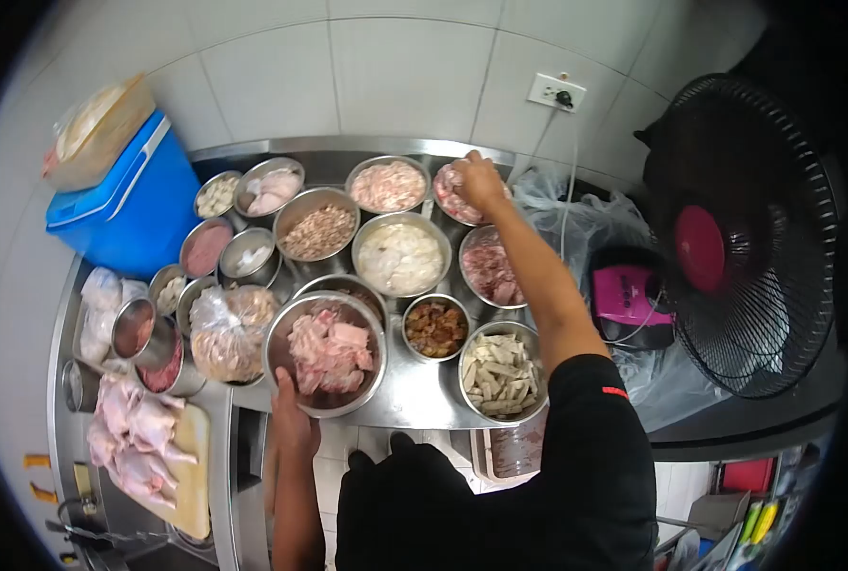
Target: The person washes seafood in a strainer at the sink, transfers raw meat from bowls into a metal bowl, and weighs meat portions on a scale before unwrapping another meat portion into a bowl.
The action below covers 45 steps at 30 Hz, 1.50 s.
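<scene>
My left hand (296, 416) grips the near left edge of a metal bowl (276, 347). Chunks of raw pink meat (327, 350) lie inside that bowl, which is held above the counter's near edge and overlaps a pot behind it. My right arm stretches to the back, where my right hand (478, 183) is over a metal bowl of red and white raw meat (451, 197). Its fingers are curled at that bowl; what they hold, if anything, is hidden. Below the right forearm are a bowl of raw meat pieces (493, 271) and a bowl of pale cut strips (500, 374).
Several metal bowls of food crowd the steel counter (410, 404). Raw whole chickens (138, 433) lie on a cutting board (194, 476) at left. A blue cooler (124, 209) stands at back left. A black fan (752, 238) and plastic bags (576, 214) occupy the right.
</scene>
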{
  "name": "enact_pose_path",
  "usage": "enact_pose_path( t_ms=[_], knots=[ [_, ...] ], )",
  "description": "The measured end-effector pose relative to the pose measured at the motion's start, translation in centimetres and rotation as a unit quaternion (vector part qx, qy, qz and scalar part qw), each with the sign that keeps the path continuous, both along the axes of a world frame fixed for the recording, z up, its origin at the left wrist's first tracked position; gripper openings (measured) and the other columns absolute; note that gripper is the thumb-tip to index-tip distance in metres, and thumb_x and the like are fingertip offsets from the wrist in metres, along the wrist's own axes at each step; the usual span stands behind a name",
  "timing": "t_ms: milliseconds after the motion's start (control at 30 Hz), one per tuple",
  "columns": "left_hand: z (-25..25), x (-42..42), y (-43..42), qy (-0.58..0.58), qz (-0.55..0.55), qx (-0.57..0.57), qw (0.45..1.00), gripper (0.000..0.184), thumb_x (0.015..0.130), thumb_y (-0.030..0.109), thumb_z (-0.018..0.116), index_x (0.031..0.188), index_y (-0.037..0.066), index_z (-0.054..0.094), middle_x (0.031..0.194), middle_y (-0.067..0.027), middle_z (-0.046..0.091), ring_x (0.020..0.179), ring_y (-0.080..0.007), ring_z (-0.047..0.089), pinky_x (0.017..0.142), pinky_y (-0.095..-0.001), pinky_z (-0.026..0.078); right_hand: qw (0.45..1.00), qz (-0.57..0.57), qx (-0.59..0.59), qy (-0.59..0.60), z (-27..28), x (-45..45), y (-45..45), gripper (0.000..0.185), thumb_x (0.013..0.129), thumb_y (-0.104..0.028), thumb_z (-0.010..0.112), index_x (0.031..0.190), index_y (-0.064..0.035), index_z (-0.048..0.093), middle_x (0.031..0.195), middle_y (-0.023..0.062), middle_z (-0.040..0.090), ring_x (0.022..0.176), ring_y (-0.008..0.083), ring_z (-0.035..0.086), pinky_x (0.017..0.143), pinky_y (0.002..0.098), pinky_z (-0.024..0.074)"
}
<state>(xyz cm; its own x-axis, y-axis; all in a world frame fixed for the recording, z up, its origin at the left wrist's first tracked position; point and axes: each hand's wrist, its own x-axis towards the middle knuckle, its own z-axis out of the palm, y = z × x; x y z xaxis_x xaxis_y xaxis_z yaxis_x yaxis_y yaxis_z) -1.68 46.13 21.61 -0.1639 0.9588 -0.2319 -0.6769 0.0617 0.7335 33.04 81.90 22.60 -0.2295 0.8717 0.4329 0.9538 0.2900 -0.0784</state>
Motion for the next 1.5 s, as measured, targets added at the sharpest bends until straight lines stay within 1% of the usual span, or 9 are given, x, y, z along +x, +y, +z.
enact_pose_path(
  t_ms=[467,733,900,933,1000,1167,1233,1367,1500],
  knots=[
    [1.2,2.2,2.8,0.021,-0.03,0.051,0.998,0.048,0.099,0.036,0.038,0.13,-0.001,0.039,0.126,-0.0131,0.05,0.111,-0.0237,0.054,0.093,-0.0379,0.045,0.908,-0.028,0.149,0.391,2.5,1.6,0.5,0.021,0.066,-0.011,0.065,0.086,-0.0091,0.069,0.088,0.0165,0.061,0.082,0.0339,0.061,0.076,0.0398,0.0486],
    [1.8,6.5,9.4,0.025,-0.085,0.037,0.995,0.053,0.097,0.042,0.035,0.134,0.004,0.031,0.126,-0.0153,0.049,0.107,-0.0276,0.058,0.072,-0.0413,0.058,0.687,0.064,-0.073,0.72,9.4,0.8,-2.6,0.03,0.073,-0.002,0.059,0.102,-0.0032,0.066,0.074,0.0041,0.06,0.062,0.0113,0.058,0.05,0.0257,0.0465],
    [2.0,9.5,12.4,0.104,-0.091,-0.008,0.99,0.057,0.094,0.054,0.033,0.13,0.01,0.037,0.121,-0.0106,0.055,0.096,-0.023,0.062,0.062,-0.0354,0.055,0.744,0.215,-0.232,0.588,12.2,-5.3,-11.3,0.038,0.075,-0.019,0.071,0.109,-0.0049,0.061,0.084,0.0044,0.063,0.075,0.0126,0.059,0.064,0.0282,0.0488],
    [1.6,10.0,12.9,0.099,-0.102,-0.017,0.99,0.057,0.094,0.055,0.033,0.129,0.011,0.038,0.12,-0.0102,0.055,0.094,-0.0235,0.062,0.061,-0.0355,0.055,0.874,0.175,-0.206,0.404,12.0,-6.4,-13.3,0.046,0.075,-0.029,0.073,0.112,-0.0056,0.06,0.087,0.0043,0.064,0.081,0.015,0.06,0.07,0.0331,0.0488],
    [1.8,10.2,13.1,0.102,-0.112,-0.024,0.988,0.058,0.094,0.056,0.032,0.129,0.011,0.037,0.124,-0.0113,0.052,0.096,-0.0254,0.061,0.065,-0.0405,0.054,0.923,0.231,-0.223,0.212,9.3,-8.5,-15.5,0.049,0.08,-0.04,0.062,0.116,-0.007,0.057,0.116,0.0165,0.05,0.107,0.0306,0.048,0.088,0.0414,0.041],
    [2.1,9.0,11.8,0.141,-0.08,-0.015,0.987,0.059,0.094,0.055,0.03,0.134,0.011,0.03,0.128,-0.0148,0.046,0.11,-0.0289,0.053,0.065,-0.0472,0.055,0.965,0.212,-0.098,0.115,5.2,-11.9,-21.1,0.05,0.094,-0.038,0.04,0.133,-0.0082,0.039,0.139,0.0218,0.035,0.13,0.0435,0.029,0.101,0.0562,0.0299],
    [2.3,8.3,11.0,0.119,-0.082,-0.009,0.99,0.054,0.097,0.049,0.026,0.129,0.007,0.039,0.116,-0.0137,0.057,0.092,-0.0249,0.063,0.06,-0.0368,0.059,0.891,0.312,-0.306,0.118,6.6,-11.9,-22.0,0.057,0.097,-0.043,0.031,0.143,-0.0104,0.023,0.145,0.025,0.025,0.137,0.0401,0.017,0.109,0.0515,0.0166],
    [1.5,5.7,9.8,0.066,-0.125,0.008,0.99,0.055,0.096,0.051,0.028,0.126,0.007,0.044,0.108,-0.012,0.061,0.086,-0.0221,0.065,0.055,-0.0317,0.058,0.827,0.423,-0.271,0.253,11.3,-8.0,-21.7,0.044,0.094,-0.037,0.047,0.124,-0.0066,0.053,0.133,0.0198,0.046,0.118,0.0328,0.049,0.096,0.0395,0.0413],
    [2.0,4.1,8.2,0.063,-0.096,0.013,0.993,0.061,0.094,0.054,0.032,0.131,0.006,0.037,0.116,-0.0123,0.058,0.086,-0.0223,0.065,0.052,-0.0317,0.057,0.946,0.118,-0.266,0.143,10.0,-0.6,-18.5,0.028,0.084,-0.03,0.058,0.093,-0.0054,0.067,0.081,0.0174,0.066,0.073,0.0283,0.064,0.068,0.0373,0.0494]
  ],
)
